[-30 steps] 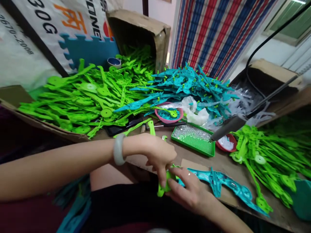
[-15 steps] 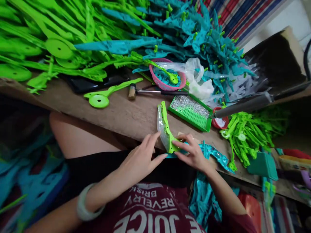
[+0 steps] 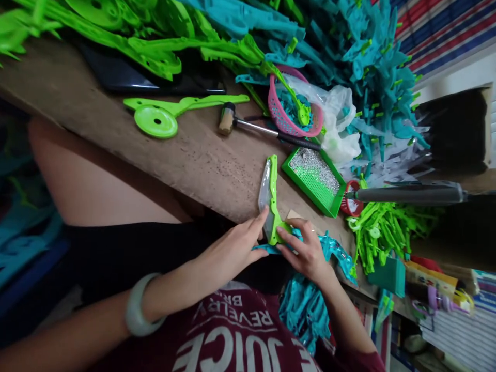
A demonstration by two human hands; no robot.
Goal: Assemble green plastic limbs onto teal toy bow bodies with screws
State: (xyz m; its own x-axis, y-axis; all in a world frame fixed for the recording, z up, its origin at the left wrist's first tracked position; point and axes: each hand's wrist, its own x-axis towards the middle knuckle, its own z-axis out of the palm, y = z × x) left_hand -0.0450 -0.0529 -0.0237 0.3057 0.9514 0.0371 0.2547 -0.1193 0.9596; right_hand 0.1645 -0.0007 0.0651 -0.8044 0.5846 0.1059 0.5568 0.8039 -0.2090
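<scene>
Near the table edge, my right hand [image 3: 304, 248] grips the lower end of a lime-green plastic part [image 3: 274, 194], its fingers and thumb closed over it. A clear, curved, blade-shaped plastic piece [image 3: 265, 185] runs along the left side of this part. My left hand [image 3: 238, 243] is against the lower end of the clear piece with its fingertips. Its thumb rests on the tip of a teal plastic part [image 3: 343, 253], which lies beneath the green one and extends right under my right hand. The join between the parts is hidden by my fingers.
A hammer [image 3: 258, 126] lies beyond, next to a pink basket [image 3: 274, 106] and a green tray [image 3: 327, 206] of small metal pieces. A grey rod-like tool [image 3: 411, 192] juts in from the right over a red basket [image 3: 353, 209]. Green and teal parts are piled behind.
The view has swung and come nearer to the table. Both hands keep nearly the same hold, and the green part with the clear piece stands more upright in the picture.
</scene>
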